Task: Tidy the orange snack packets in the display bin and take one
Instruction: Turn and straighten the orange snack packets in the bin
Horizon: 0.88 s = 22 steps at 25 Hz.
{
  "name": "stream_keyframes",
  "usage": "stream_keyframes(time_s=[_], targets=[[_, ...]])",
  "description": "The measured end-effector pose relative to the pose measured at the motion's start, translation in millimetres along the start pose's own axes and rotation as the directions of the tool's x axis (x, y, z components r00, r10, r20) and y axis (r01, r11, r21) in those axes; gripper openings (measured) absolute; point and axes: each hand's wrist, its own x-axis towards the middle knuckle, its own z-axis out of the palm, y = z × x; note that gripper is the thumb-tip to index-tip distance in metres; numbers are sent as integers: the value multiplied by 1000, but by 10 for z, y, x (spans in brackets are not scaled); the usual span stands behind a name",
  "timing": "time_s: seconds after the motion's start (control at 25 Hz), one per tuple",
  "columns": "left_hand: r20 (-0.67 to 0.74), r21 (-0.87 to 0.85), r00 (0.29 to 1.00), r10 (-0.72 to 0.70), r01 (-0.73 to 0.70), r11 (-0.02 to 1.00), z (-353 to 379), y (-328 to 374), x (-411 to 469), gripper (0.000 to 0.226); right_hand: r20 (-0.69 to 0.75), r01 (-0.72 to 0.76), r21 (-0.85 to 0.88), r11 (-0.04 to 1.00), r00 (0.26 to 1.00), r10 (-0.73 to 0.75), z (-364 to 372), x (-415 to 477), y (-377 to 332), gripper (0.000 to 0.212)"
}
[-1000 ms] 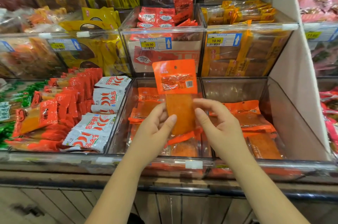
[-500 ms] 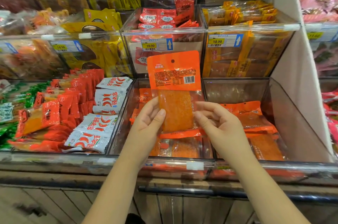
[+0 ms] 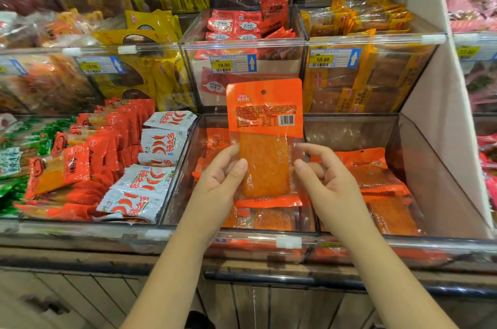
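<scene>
Two hands are holding one orange packet (image 3: 265,124) upright, its printed label facing the camera. The left hand (image 3: 222,181) is pinching its left edge and the right hand (image 3: 329,186) its clear right edge. It is hovering above the bin (image 3: 269,234), where other packets (image 3: 271,218) are lying flat.

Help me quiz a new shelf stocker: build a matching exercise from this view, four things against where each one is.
1. orange plastic snack packet with barcode
2. white foil packets printed with red chillies
3. yellow 10.90 price label
4. flat orange packets

A. stuck on an upper bin's front
B. lying in the clear plastic bin
C. held upright by the left hand
D. bin left of the orange ones

Pairs: 1-C, 2-D, 3-A, 4-B
</scene>
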Motion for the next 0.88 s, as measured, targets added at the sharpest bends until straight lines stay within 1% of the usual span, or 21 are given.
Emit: stream_keyframes(time_s=[0.12, 0.16, 0.2, 0.28, 0.32, 0.36, 0.4, 0.44, 0.48, 0.52, 0.56, 0.6, 0.64, 0.68, 0.72, 0.8, 0.88], targets=[[15, 24, 1000, 4, -4, 1000, 13, 4, -1, 35, 41, 38, 62, 997, 998, -41, 44, 21, 9, 67], [15, 42, 1000, 9, -9, 999, 21, 4, 0, 32, 75, 59, 63, 996, 995, -64, 55, 34, 11, 73], [16, 66, 1000, 8, -9, 998, 30, 2, -2, 31, 119, 76, 53, 996, 990, -82, 63, 51, 21, 74], [-13, 136, 1000, -7, 8, 991, 48, -10, -13, 31, 195, 95, 15, 995, 976, -96, 60, 78, 42, 65], [-56, 197, 998, -7, 18, 980, 59, -18, -16, 28, 185, 94, -8, 996, 979, -91, 18, 111, 50, 59], [-107, 304, 994, 26, 8, 953, 60, -36, -33, 25, 132, 98, -32, 995, 987, -93, -58, 163, 60, 55], [-145, 468, 982, 121, -40, 883, 68, -46, -49, 21, 52, 102, -59, 993, 994, -99, -179, 257, 107, 52], [-130, 647, 957, 259, -116, 754, 103, -36, -71, 19, -42, 89, -95, 992, 995, -93, -341, 371, 150, 49], [-48, 769, 922, 385, -211, 603, 178, -26, -94, 21, -135, 57, -125, 990, 988, -74, -512, 500, 202, 47], [59, 818, 903, 425, -288, 498, 305, -27, -112, 29, -200, 0, -178, 984, 979, -36, -683, 641, 276, 47], [154, 833, 916, 371, -322, 450, 468, -25, -134, 42, -218, -68, -240, 968, 976, 15, -820, 761, 352, 48], [216, 843, 943, 252, -310, 439, 658, -19, -161, 58, -199, -152, -315, 937, 976, 91, -904, 858, 438, 50], [239, 867, 966, 95, -257, 427, 847, -27, -187, 75, -150, -215, -397, 892, 974, 168, -935, 927, 516, 53], [241, 898, 969, -47, -204, 390, 1010, -38, -209, 91, -90, -237, -478, 846, 971, 222, -922, 975, 592, 59], [240, 923, 963, -123, -187, 337, 1132, -52, -221, 104, -30, -232, -546, 805, 966, 258, -891, 1003, 673, 67], [221, 947, 965, -138, -179, 268, 1223, -81, -217, 116, 54, -200, -684, 701, 945, 323, -811, 1050, 791, 82], [207, 952, 967, -147, -165, 258, 1214, -110, -198, 121, 68, -170, -812, 558, 923, 380, -769, 1101, 852, 86]])
